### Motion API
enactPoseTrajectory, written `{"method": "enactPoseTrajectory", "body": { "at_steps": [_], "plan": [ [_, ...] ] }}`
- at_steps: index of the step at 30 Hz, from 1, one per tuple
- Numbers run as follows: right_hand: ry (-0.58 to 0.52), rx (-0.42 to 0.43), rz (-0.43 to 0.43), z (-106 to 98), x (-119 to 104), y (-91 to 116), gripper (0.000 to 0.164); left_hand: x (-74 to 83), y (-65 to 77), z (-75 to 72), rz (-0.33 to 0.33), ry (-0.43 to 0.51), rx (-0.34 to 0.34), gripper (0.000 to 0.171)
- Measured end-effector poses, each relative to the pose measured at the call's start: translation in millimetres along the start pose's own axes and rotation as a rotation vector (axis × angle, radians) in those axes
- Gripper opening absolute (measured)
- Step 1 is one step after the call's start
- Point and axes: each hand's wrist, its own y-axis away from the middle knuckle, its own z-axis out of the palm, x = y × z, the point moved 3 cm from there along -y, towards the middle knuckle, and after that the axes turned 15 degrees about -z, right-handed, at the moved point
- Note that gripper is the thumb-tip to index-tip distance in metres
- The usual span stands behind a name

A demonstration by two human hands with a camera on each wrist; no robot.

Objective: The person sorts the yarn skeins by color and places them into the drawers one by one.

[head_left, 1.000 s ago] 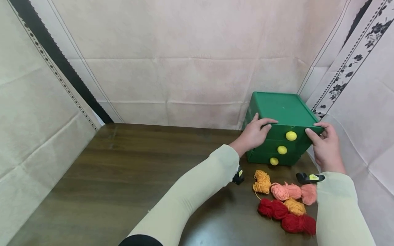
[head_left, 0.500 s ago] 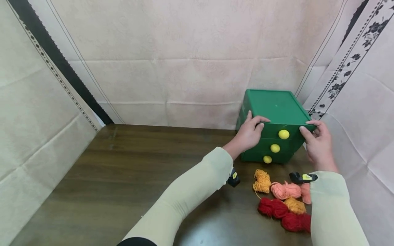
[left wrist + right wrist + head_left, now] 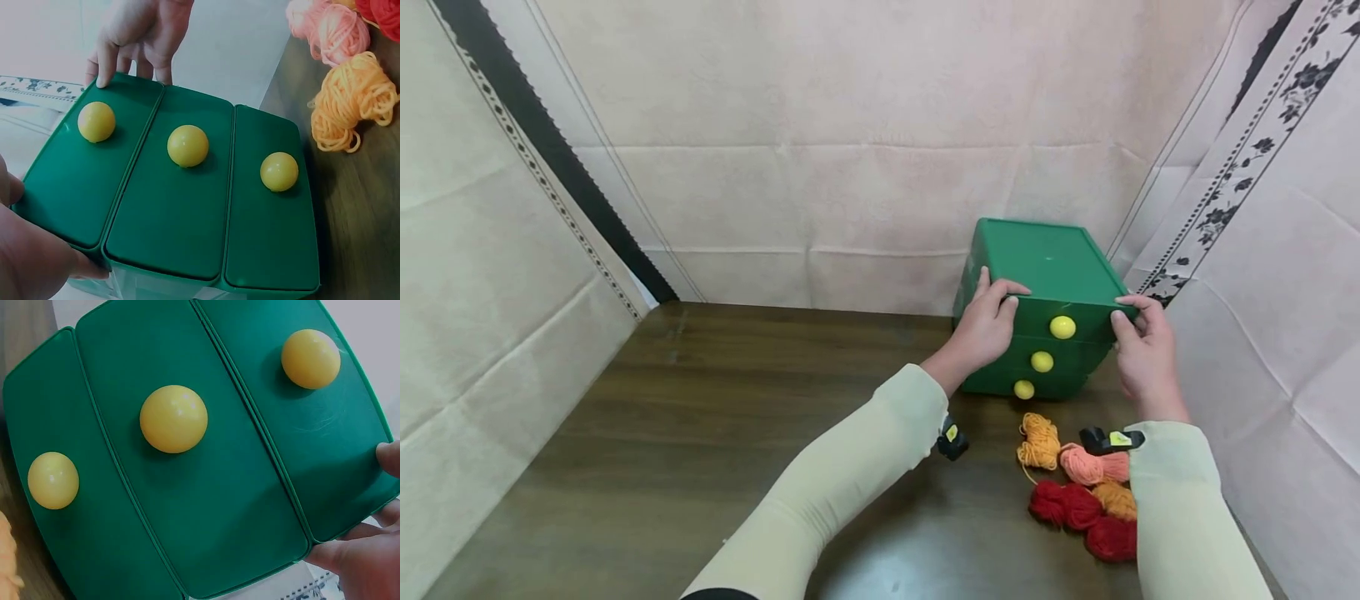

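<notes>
A green chest of three small drawers point(image 3: 1048, 258) with round yellow knobs stands at the back right of the table. My left hand point(image 3: 983, 333) grips its upper left front corner, index finger along the top edge and thumb on the front. Opposite it, my right hand point(image 3: 1147, 358) holds the upper right front corner, thumb on the top drawer's face. The right wrist view shows fingers of the right hand point(image 3: 369, 562) along the chest's side. All three drawers are closed; the middle knob point(image 3: 187, 145) shows plainly in the left wrist view.
Yarn skeins lie in front of the chest: orange point(image 3: 1039, 442), pink point(image 3: 1093, 464) and red point(image 3: 1063, 505), some partly behind the right sleeve. Cloth-covered walls enclose the wooden table point(image 3: 700, 433) at the back and sides.
Both hands have shifted the drawer chest to the left along the back of the table, keeping the same grip. The right sleeve now covers more of the yarn.
</notes>
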Motion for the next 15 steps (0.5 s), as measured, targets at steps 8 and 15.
{"method": "enactPoseTrajectory", "body": {
  "at_steps": [8, 15],
  "plan": [
    [0.019, -0.059, -0.075, 26, -15, 4, 0.026, -7.4, 11.2, -27.2, 0.001, 0.016, 0.037, 0.028],
    [0.034, -0.125, -0.082, 44, -24, 13, 0.03, -15.2, 18.0, -47.3, -0.001, 0.02, 0.084, 0.026]
  ]
}}
